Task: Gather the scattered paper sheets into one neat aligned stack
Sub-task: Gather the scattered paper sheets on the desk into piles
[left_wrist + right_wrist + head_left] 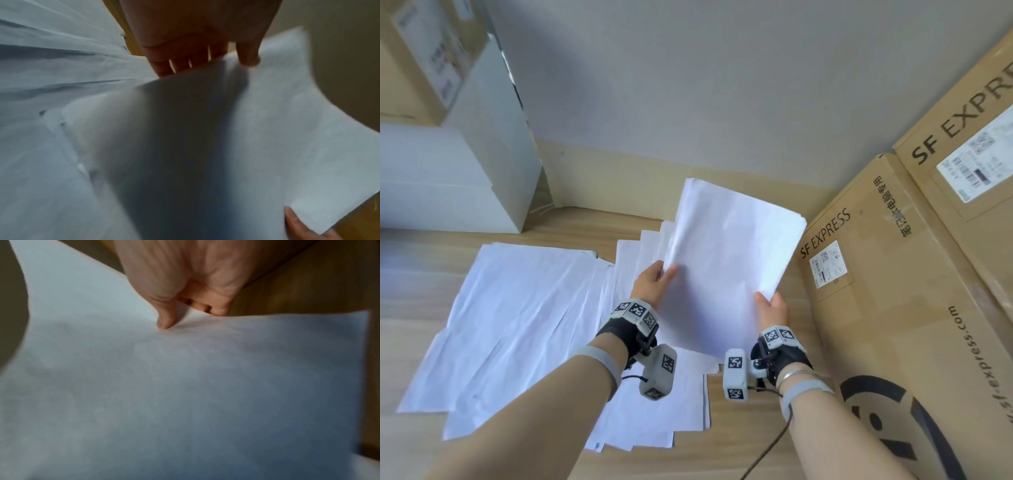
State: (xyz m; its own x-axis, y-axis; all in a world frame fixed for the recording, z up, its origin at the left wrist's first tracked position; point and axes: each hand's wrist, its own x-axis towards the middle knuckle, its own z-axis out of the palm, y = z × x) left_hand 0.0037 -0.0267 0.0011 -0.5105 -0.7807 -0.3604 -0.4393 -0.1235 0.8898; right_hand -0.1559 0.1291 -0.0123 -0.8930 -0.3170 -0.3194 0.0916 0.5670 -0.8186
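Note:
A bundle of white paper sheets [726, 260] is lifted off the wooden floor, tilted away from me. My left hand [654, 279] pinches its left edge, thumb on top and fingers underneath. My right hand [772, 305] pinches the near right corner the same way. The left wrist view shows the held sheets [277, 129] curving, with my left hand [226, 60] gripping their edge. In the right wrist view my right hand [185, 316] has its thumb pressed on the held sheet [185, 394]. Several more loose sheets [517, 318] lie fanned over the floor to the left and beneath the bundle.
Large SF Express cardboard boxes [893, 291] stand close on the right. A white box [465, 178] with a cardboard box [424, 58] on top sits at the back left. A grey wall [688, 85] rises behind. Bare wooden floor [722, 428] lies near me.

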